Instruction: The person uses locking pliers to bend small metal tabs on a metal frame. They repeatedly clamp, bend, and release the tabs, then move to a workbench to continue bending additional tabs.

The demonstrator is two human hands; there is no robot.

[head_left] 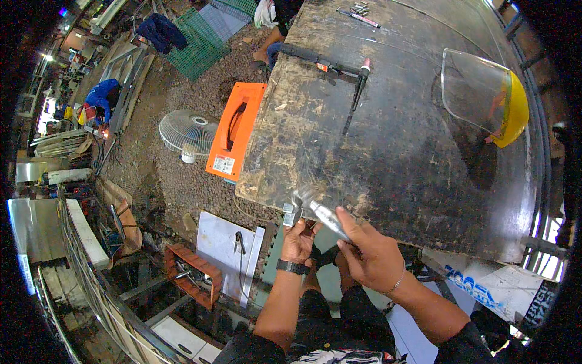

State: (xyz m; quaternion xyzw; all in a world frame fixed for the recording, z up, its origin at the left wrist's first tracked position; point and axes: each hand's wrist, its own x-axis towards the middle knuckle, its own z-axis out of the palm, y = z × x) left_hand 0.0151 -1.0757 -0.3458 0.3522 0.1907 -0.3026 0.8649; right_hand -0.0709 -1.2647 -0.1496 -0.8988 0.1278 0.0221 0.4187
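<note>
My left hand [296,244] is closed on a small grey metal piece [290,215], pinched upright at the near left corner of the worn wooden table [400,164]. In my right hand [377,261] is a silver hammer-shaped tool [330,218]. Its head is smeared by motion and lies just above the metal piece; whether they touch I cannot tell. The right fingers wrap the tool's lower end, and the thumb lies along it. My palm hides part of the left fingers' grip.
On the table lie a black torch-like tool [321,59], a clear face shield with a yellow brow [515,112] and a marker [364,19]. An orange case [236,127] and a fan [189,130] stand left of it. A person in blue [102,97] works near sparks, far left.
</note>
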